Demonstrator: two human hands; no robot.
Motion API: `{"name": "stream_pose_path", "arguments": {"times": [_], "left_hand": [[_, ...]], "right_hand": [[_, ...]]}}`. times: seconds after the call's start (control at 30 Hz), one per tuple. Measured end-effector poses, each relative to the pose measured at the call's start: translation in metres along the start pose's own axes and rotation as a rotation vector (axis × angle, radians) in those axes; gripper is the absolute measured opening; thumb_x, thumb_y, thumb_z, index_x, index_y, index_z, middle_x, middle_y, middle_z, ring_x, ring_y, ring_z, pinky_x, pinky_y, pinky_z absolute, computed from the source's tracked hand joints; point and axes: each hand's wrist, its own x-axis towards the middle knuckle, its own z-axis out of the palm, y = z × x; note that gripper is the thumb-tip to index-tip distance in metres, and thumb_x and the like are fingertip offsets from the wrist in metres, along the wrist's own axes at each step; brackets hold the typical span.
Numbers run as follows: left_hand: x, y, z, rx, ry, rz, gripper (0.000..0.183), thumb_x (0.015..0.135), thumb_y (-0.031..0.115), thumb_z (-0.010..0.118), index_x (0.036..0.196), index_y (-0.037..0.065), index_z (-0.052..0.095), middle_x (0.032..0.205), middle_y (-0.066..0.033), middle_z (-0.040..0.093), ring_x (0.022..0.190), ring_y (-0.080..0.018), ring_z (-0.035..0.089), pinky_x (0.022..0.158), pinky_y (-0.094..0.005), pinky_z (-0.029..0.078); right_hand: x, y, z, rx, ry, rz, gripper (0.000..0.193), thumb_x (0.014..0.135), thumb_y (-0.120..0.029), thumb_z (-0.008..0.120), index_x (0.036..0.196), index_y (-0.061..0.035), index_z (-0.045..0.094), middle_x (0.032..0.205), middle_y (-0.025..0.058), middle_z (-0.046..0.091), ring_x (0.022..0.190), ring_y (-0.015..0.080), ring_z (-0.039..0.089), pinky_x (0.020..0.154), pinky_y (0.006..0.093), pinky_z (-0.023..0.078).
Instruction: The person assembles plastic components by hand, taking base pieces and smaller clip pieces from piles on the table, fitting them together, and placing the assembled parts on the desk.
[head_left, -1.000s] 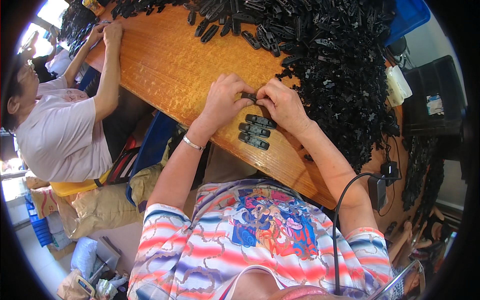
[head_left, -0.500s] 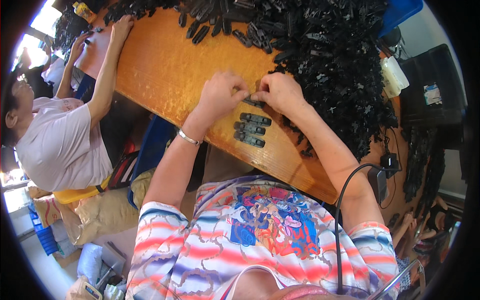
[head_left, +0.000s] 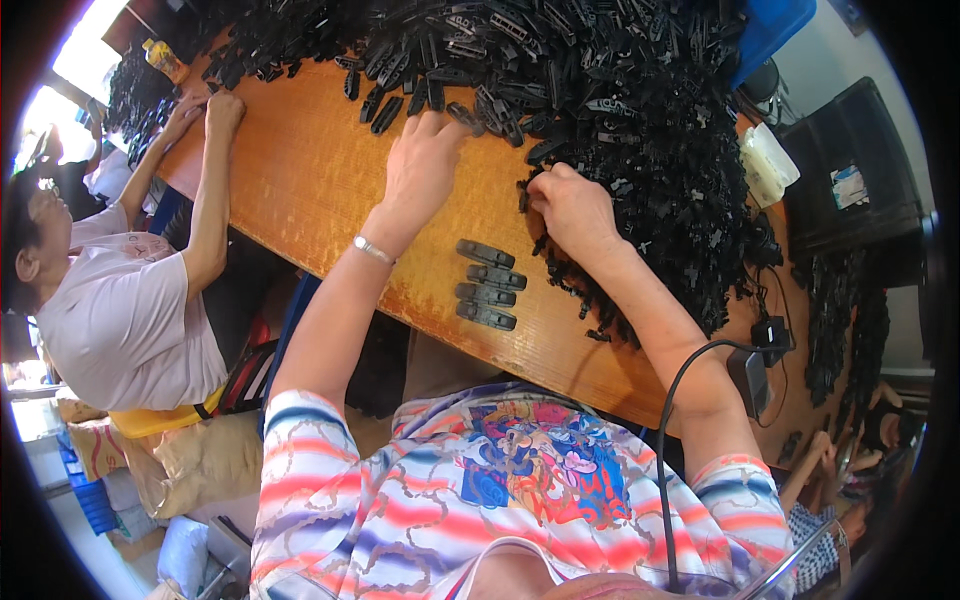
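My left hand reaches across the table to the near edge of a heap of long black plastic parts. Its fingers are stretched out, and the tips are beside a blurred long part. My right hand is at the left edge of a pile of small black pieces, thumb and fingers pinched together. A small dark piece shows at its fingertips; its shape is unclear. Between my forearms, several long black parts lie in a stacked row on the wooden table.
At the left, another person works with both hands at the same table. A yellow-labelled bottle stands beyond them. To the right are a white container, a blue bin and a black cable passing my right arm.
My hands have parted from the long part they held together, which now lies with the row. The left hand went forward to the heap, the right to the small pieces.
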Motion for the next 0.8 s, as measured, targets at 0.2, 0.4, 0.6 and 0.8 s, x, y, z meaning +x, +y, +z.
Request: {"name": "stream_pose_path", "arguments": {"times": [0.2,0.4,0.6,0.8], "left_hand": [[0.035,-0.026,0.034,0.141,-0.062,0.147,0.031,0.089,0.001,0.070,0.117,0.013,0.078,0.118,-0.0077,0.064,0.116,-0.0312,0.062,0.092,-0.0455,0.055],[0.028,-0.015,0.021,0.024,-0.060,0.112,0.015,0.092,0.004,0.077,0.106,0.005,0.074,0.110,-0.0118,0.068,0.109,-0.0360,0.064,0.093,-0.0469,0.055],[-0.019,0.020,0.007,-0.164,-0.146,0.038,0.023,0.090,0.010,0.082,0.111,0.004,0.075,0.102,-0.0140,0.070,0.104,-0.0376,0.066,0.092,-0.0476,0.055],[-0.049,0.034,-0.006,-0.240,-0.026,-0.093,0.025,0.089,0.011,0.085,0.111,0.004,0.078,0.106,-0.0130,0.070,0.105,-0.0369,0.066,0.094,-0.0458,0.055]], "right_hand": [[0.005,-0.002,0.008,-0.087,-0.102,-0.155,0.011,0.091,-0.005,0.067,0.100,-0.0075,0.074,0.105,0.0145,0.066,0.088,0.0355,0.077,0.075,0.0444,0.063],[-0.006,-0.005,0.002,0.082,-0.020,-0.154,0.008,0.093,-0.006,0.071,0.100,-0.0078,0.073,0.104,0.0116,0.066,0.088,0.0339,0.076,0.075,0.0447,0.063],[-0.014,-0.011,0.005,0.274,0.096,-0.107,0.017,0.092,-0.014,0.083,0.099,-0.0074,0.069,0.096,0.0107,0.067,0.082,0.0374,0.073,0.070,0.0462,0.060],[-0.008,-0.021,0.017,0.306,0.165,-0.078,0.021,0.088,-0.006,0.084,0.098,-0.0056,0.065,0.098,0.0133,0.065,0.082,0.0392,0.071,0.070,0.0470,0.059]]}}
